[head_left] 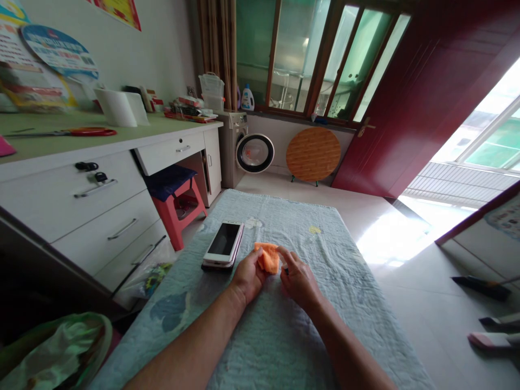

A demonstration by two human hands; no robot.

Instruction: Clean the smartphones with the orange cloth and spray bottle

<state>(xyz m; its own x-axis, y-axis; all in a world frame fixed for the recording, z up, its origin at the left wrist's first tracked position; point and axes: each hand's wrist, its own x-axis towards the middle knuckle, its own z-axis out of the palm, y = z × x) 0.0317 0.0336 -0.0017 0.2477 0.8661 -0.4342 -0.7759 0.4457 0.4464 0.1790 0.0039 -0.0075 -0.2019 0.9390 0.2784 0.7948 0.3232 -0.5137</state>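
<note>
An orange cloth [268,259], folded into a small piece, is in my left hand [248,276], its thumb pressed on the cloth's left side. My right hand [299,279] is just to the right, its index finger reaching to the cloth's upper right edge. The other right fingers are curled in, and a small dark spot shows among them; whether it is a held thing or a ring I cannot make out. To the left of the cloth lies a white smartphone [224,240] with a dark screen, stacked on a dark flat item.
A light blue quilted cover [284,346] lies under my hands. To the left are a white drawer desk [101,200], a red stool [181,211] and a bin [103,330]. Farther off are a washing machine [232,141] with its door open and a folded round table [313,154].
</note>
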